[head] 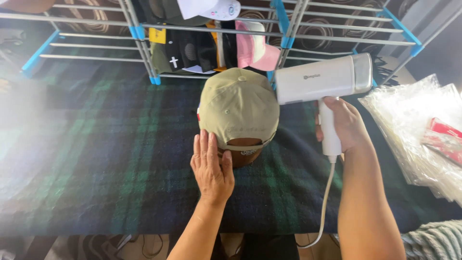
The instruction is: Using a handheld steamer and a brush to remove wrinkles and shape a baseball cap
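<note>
A beige baseball cap [239, 107] sits on a brown rounded form [243, 155] in the middle of a dark green and blue plaid cloth [110, 159]. My left hand [211, 168] lies flat with fingers together against the cap's back edge and the form. My right hand [342, 125] grips the handle of a white handheld steamer [323, 79], whose head points left and nearly touches the cap's right side. Its white cord [323, 207] hangs down toward me.
A metal rack with blue joints [284, 29] stands behind the cap, with several caps [211, 45] stacked in it. A pile of clear plastic bags [418, 135] lies at the right. A knitted grey cloth [433, 240] shows at the bottom right corner.
</note>
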